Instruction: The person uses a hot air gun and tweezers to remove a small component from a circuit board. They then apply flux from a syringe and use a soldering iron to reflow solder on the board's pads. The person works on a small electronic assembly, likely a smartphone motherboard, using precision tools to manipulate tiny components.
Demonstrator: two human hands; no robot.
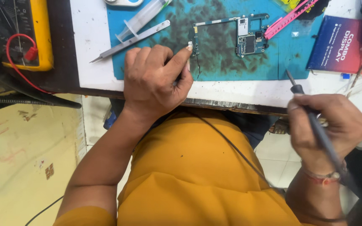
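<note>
Mat (pixel 214 62): teal, smudged with dark blotches, on a white worktop (pixel 91 42). Meter (pixel 19 33): yellow casing, red lead. Shirt (pixel 197 175) orange; ruler (pixel 288 19) pink; box (pixel 338 44) dark blue.

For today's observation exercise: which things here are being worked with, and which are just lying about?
In use:
left hand pinching a small white part
right hand holding a soldering iron
small circuit strip

Lying about:
syringe
tweezers
yellow meter
pink tool
blue box
larger circuit board

yellow multimeter (pixel 21 33) cut off at top left edge; left hand (pixel 156 81) hiding its held tool's shaft
</note>
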